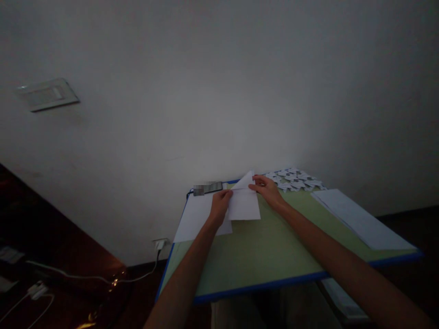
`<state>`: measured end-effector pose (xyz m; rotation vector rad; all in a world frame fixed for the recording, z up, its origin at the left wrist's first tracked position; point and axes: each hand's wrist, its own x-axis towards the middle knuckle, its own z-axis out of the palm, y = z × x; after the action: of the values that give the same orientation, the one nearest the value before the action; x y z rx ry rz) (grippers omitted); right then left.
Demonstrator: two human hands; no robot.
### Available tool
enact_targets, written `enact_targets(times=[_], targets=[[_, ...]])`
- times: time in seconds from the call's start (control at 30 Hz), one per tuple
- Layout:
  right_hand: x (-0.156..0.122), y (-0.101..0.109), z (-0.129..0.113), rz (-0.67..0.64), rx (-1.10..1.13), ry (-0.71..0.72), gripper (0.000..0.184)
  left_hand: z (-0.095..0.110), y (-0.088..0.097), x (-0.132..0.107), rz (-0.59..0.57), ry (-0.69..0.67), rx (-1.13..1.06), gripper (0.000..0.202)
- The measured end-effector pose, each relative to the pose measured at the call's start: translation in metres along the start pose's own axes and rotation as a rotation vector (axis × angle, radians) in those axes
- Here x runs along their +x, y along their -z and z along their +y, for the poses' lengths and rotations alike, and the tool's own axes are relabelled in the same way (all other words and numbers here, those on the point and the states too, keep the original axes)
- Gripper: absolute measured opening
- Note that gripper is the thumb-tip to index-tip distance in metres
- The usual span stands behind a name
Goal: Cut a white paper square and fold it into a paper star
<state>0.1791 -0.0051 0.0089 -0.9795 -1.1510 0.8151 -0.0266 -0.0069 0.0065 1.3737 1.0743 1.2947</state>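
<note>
A white sheet of paper [244,206] with a folded, pointed flap at its top is held between both hands over the table. My left hand [220,204] pinches its left edge near the fold. My right hand [265,188] grips the upper right side by the flap, thumb and fingers closed on it. Beneath and left of the held paper, another white sheet [194,221] lies flat on the table. Just behind my left hand is a phone [213,187].
The green table [264,260] has a blue edge and stands against a wall [219,91]. Several small folded paper pieces [295,179] lie at the back right, with a stack of white paper [363,221] nearer. A plug sits in a wall socket [160,245]; a cable [85,277] runs left.
</note>
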Motion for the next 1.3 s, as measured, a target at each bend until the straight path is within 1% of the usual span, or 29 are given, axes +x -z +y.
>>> enact_targets(times=[0.2,0.37,0.53,0.67,0.8,0.9,0.97,1.07,1.13,1.3], targets=[[-0.001,-0.001,0.001,0.001,0.003,0.009,0.036,-0.003,-0.001,0.002,0.013,0.038,-0.042,0.025],[-0.001,0.001,0.003,-0.004,-0.004,0.024,0.036,0.002,-0.004,-0.001,0.01,0.088,-0.108,0.023],[-0.001,0.003,0.004,-0.039,0.005,0.02,0.043,0.009,-0.003,-0.003,-0.021,0.134,-0.147,0.039],[-0.003,0.001,0.003,-0.094,0.028,0.023,0.049,0.011,-0.004,-0.006,-0.053,0.087,-0.097,0.044],[-0.005,-0.002,0.001,-0.167,0.062,0.023,0.06,0.01,-0.006,-0.008,-0.12,0.03,-0.086,0.049],[-0.006,-0.002,-0.001,-0.169,0.07,0.022,0.068,0.007,-0.005,-0.008,-0.143,0.006,-0.104,0.053],[-0.006,-0.002,-0.003,-0.16,0.066,0.024,0.063,0.006,-0.003,-0.006,-0.135,-0.005,-0.118,0.055],[-0.006,-0.003,-0.004,-0.156,0.052,0.024,0.04,0.004,-0.002,-0.004,-0.11,-0.015,-0.135,0.056],[-0.006,-0.004,-0.004,-0.162,0.043,0.023,0.032,0.003,-0.001,-0.003,-0.097,-0.018,-0.141,0.056],[-0.006,-0.004,-0.002,-0.169,0.021,0.038,0.035,0.005,-0.002,-0.005,-0.106,-0.008,-0.144,0.058]])
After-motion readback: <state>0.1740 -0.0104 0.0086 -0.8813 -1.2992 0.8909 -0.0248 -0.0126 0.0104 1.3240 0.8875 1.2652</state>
